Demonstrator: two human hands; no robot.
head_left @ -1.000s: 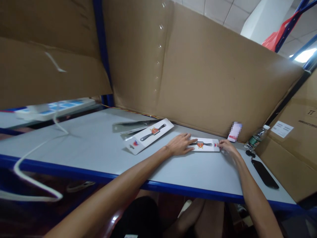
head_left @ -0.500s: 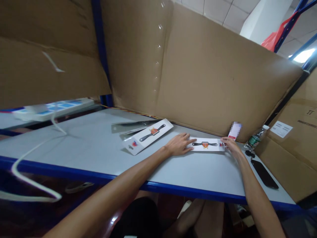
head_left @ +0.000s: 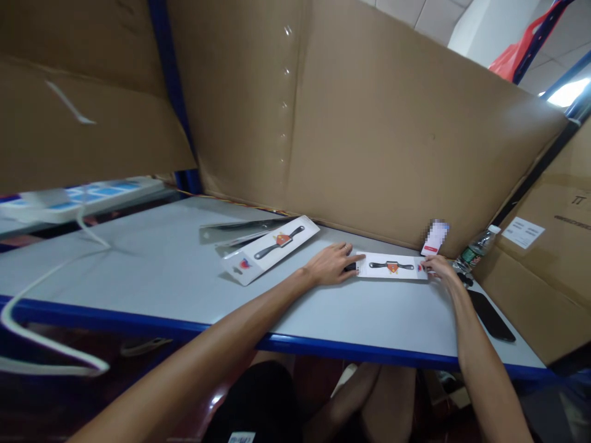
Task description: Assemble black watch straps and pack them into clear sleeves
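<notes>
A white printed card point(head_left: 391, 267) showing a black handled tool lies flat on the grey shelf point(head_left: 152, 271). My left hand point(head_left: 330, 265) lies flat at the card's left end, fingers pointing at it, with a small black thing just under the fingertips. My right hand point(head_left: 441, 267) pinches the card's right end. A second, longer card point(head_left: 272, 248) with the same picture lies to the left, propped on clear plastic sleeves point(head_left: 235, 232).
Big cardboard sheets point(head_left: 378, 135) wall the shelf's back and left. At the right stand a cardboard box point(head_left: 549, 271), a water bottle point(head_left: 475, 250), a black phone point(head_left: 492, 315) and a small white-red pack point(head_left: 434, 239). A white power strip point(head_left: 78, 200) and cable point(head_left: 41, 295) lie left.
The card has slid to the right under my hands, and my right hand moved right with it. A small black thing now shows by my left fingertips. The view shifted slightly.
</notes>
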